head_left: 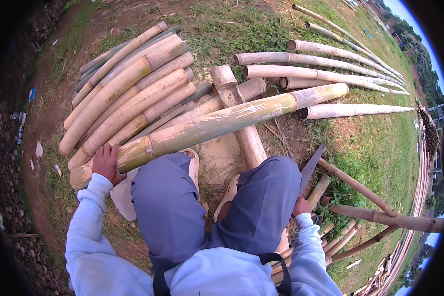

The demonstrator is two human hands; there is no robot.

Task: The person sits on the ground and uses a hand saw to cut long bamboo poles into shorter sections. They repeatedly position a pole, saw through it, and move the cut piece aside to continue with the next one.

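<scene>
A thick green-and-tan bamboo pole point(207, 123) lies slantwise in front of my knees, its near end at the left and its far end up at the right. My left hand point(108, 164) grips it near the left end, fingers over the top. Under its middle runs a notched wooden post point(249, 143), against which the pole rests. Beside my right knee, my right hand point(301, 206) is closed on a handsaw, the handle hidden in the fist. The saw's blade point(312, 168) points up and away, apart from the pole.
Cut bamboo lengths point(133, 84) lie heaped at the far left. Long bamboo poles point(330, 54) stretch over the grass to the right. A bamboo frame point(380, 217) stands right of the saw, and a pale stone point(123, 200) sits under the left end.
</scene>
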